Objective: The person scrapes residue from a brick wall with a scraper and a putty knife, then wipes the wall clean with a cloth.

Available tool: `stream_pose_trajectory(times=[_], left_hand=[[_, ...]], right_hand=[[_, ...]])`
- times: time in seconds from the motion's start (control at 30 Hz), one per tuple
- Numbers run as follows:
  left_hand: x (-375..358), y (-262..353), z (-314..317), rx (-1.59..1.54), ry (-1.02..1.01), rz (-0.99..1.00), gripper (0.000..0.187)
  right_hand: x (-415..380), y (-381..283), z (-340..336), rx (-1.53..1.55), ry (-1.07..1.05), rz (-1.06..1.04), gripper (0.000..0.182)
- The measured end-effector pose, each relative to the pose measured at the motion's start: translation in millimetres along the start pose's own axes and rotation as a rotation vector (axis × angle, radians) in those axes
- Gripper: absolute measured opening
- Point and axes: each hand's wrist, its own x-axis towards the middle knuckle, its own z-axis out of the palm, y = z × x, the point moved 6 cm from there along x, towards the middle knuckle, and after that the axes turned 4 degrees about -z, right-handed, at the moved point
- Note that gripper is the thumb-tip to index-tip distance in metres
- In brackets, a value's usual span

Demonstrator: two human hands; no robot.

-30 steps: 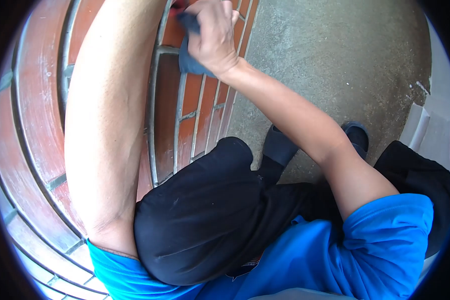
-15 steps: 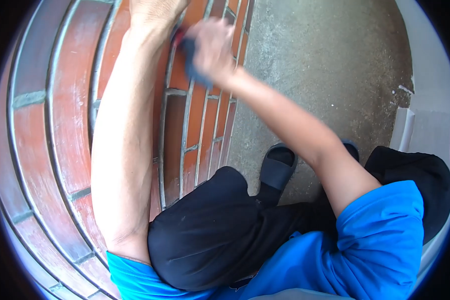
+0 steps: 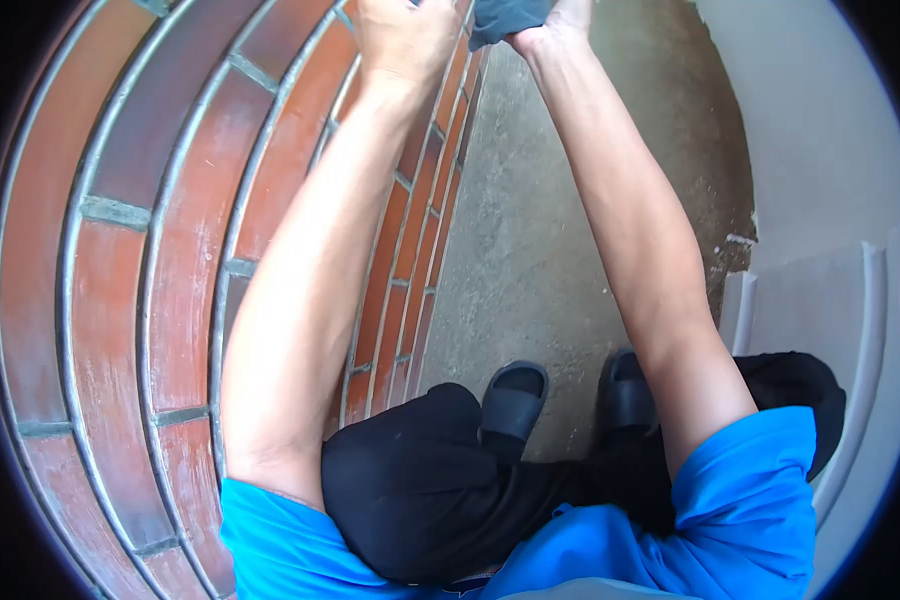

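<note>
Holds grey-blue cloth [image 3: 508,20] in right hand [image 3: 566,20], beside lower edge of brick wall [image 3: 185,320], with fingertips out of view. Has left hand [image 3: 405,42] near wall; cannot tell finger opening or grip there.

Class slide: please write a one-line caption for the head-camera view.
Beside a brick wall, the right hand holds a dark cloth, the left hand nearby.

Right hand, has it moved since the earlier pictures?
Yes, the right hand has shifted rightward, from in front of the brick wall to over the concrete floor.
</note>
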Motion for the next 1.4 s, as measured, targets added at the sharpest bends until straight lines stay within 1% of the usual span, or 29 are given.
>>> stream_pose_trajectory(times=[0.03, 0.07, 0.1, 0.13, 0.17, 0.2, 0.23, 0.3, 0.37, 0.43, 0.47, 0.5, 0.57, 0.63, 0.67, 0.7, 0.77, 0.83, 0.87, 0.93, 0.97, 1.03, 1.1, 1.17, 1.2, 1.23, 1.3, 1.37, 1.4], left_hand=[[4, 4, -1, 0.02, -0.004, -0.012, 0.038], [3, 4, 2, 0.025, 0.049, 0.058, 0.038], [4, 1, 8, 0.022, 0.11, 0.138, 0.037], [9, -8, 14, -0.025, 0.121, 0.089, 0.045], [6, 0, 17, -0.068, 0.056, -0.047, 0.049], [9, 2, 19, 0.013, 0.145, 0.037, 0.05], [13, 0, 23, 0.092, 0.238, 0.125, 0.052], [14, 3, 26, 0.083, 0.264, 0.067, 0.052], [21, -2, 29, 0.077, 0.284, 0.018, 0.054], [24, 2, 30, 0.141, 0.251, 0.025, 0.055], [25, 7, 31, 0.174, 0.212, 0.035, 0.056], [22, 20, 33, 0.238, 0.172, 0.096, 0.056], [19, 31, 39, 0.34, 0.064, 0.083, 0.062], [19, 40, 47, 0.447, -0.069, 0.108, 0.067], [18, 45, 50, 0.493, -0.142, 0.135, 0.069], [19, 50, 55, 0.54, -0.211, 0.164, 0.071], [17, 57, 58, 0.539, -0.269, 0.192, 0.068], [17, 67, 61, 0.545, -0.326, 0.22, 0.065], [13, 98, 60, 0.629, -0.381, 0.235, 0.055], [10, 150, 58, 0.551, -0.41, 0.36, 0.048], [5, 173, 58, 0.509, -0.427, 0.42, 0.044], [-18, 214, 60, 0.272, -0.594, 0.503, 0.037], [-65, 252, 62, 0.151, -0.87, 0.591, 0.035], [-113, 267, 61, 0.06, -1.012, 0.577, 0.029], [-129, 271, 57, 0.009, -0.98, 0.587, 0.029], [-144, 275, 51, -0.043, -0.948, 0.597, 0.03], [-167, 273, 33, 0.019, -0.767, 0.528, 0.02], [-179, 263, 18, 0.023, -0.59, 0.293, 0.017], [-177, 280, 9, 0.102, -0.562, 0.311, 0.013]], right_hand=[[4, -6, 6, 0.005, -0.024, -0.008, 0.057], [10, -13, 9, 0.009, -0.048, -0.017, 0.058], [38, -24, 12, -0.069, -0.206, 0.032, 0.06], [84, -38, 3, -0.148, -0.364, 0.082, 0.061], [110, -44, 7, -0.228, -0.515, 0.138, 0.063], [75, -36, 47, -0.027, -1.298, 0.574, 0.049], [76, -37, 63, -0.295, -0.92, 0.384, 0.047], [11, -60, 85, -0.722, -0.142, -0.071, 0.046], [-18, -57, 100, -0.849, -0.173, 0.059, 0.07], [-30, -42, 108, -0.836, -0.413, 0.222, 0.071], [-42, -34, 109, -0.786, -0.483, 0.269, 0.066], [-54, -27, 109, -0.734, -0.552, 0.316, 0.063], [-57, -32, 98, -0.667, -0.555, 0.293, 0.054], [-47, -36, 84, -0.667, -0.462, 0.3, 0.048], [-43, -36, 82, -0.646, -0.479, 0.271, 0.05], [-28, -34, 71, -0.675, -0.505, 0.265, 0.048], [-24, -32, 70, -0.684, -0.494, 0.223, 0.046], [-11, -42, 68, -0.623, -0.392, 0.154, 0.045], [-2, -47, 64, -0.591, -0.325, 0.116, 0.045], [-2, -62, 69, -0.509, -0.195, 0.07, 0.044], [15, -71, 58, -0.478, -0.148, 0.031, 0.041], [37, -87, 37, -0.409, -0.048, -0.122, 0.037], [62, -104, -2, -0.491, 0.075, -0.202, 0.035], [80, -116, -46, -0.641, 0.185, -0.233, 0.032], [97, -122, -73, -0.738, 0.207, -0.242, 0.031], [106, -131, -94, -0.875, 0.266, -0.288, 0.036], [83, -146, -96, -1.003, 0.303, -0.282, 0.039], [82, -154, -100, -1.127, 0.292, -0.312, 0.039], [90, -154, -106, -1.085, 0.257, -0.307, 0.039]])
